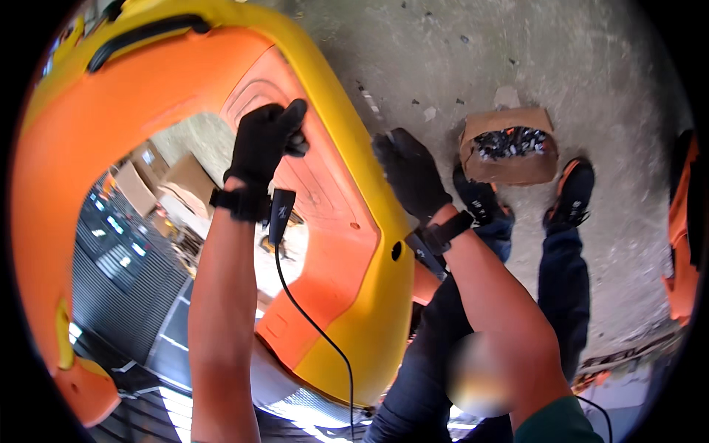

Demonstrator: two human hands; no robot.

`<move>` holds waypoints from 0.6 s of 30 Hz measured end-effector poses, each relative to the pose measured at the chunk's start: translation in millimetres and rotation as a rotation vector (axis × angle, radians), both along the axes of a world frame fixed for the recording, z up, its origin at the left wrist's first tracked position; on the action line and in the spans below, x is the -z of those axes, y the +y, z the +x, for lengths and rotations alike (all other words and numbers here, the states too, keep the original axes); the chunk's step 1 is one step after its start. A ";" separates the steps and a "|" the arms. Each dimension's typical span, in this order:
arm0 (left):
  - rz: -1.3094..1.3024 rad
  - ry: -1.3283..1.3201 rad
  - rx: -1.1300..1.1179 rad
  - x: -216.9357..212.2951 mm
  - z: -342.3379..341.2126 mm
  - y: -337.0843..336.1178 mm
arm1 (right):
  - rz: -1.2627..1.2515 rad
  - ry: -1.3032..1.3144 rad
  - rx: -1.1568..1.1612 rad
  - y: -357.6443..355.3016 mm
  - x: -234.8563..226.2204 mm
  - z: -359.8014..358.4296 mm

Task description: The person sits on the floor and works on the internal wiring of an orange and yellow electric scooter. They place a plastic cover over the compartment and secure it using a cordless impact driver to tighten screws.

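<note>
A large hollow plastic moulding [347, 288], orange inside with a yellow outer rim, fills the left and middle of the head view. My left hand [262, 144], in a black glove, is over its orange inner face. The fingers are curled in and the thumb points up to the right; anything within them is hidden. At the yellow outer edge is my right hand [410, 170], gloved in black too, with its fingers folded and slightly smeared. What it holds, if anything, does not show. Black straps with small devices [281, 214] sit on both wrists, a cable running from the left one.
On the concrete floor [605, 96], an open cardboard box [509, 174] of small dark pieces stands between a person's dark shoes [572, 193]. A black handle [148, 38] is fixed to the moulding's far rim. More cardboard boxes [190, 181] show through its opening. An orange object [683, 236] borders the right.
</note>
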State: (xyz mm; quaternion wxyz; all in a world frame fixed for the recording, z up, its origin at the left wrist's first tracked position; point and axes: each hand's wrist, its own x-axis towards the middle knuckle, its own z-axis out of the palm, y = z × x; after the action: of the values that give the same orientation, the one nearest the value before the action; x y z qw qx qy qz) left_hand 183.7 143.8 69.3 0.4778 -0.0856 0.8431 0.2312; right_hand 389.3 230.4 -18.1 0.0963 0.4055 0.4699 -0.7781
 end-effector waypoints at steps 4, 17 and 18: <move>-0.061 -0.005 0.070 -2.0 -0.2 3.4 | -0.226 -0.035 0.009 -13.1 13.0 -22.6; -0.173 -0.003 0.017 -2.9 0.1 9.2 | -0.287 0.045 -0.081 -15.4 34.5 -30.5; -0.181 -0.008 -0.006 -3.2 -0.1 10.1 | -0.319 0.043 -0.073 -16.3 33.7 -30.8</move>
State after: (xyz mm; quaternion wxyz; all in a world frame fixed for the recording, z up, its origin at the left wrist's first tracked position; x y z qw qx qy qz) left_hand 183.7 153.9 72.5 0.4706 -0.1320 0.8585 0.1551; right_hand 358.5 214.1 -51.8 0.1774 0.3509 0.3568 -0.8474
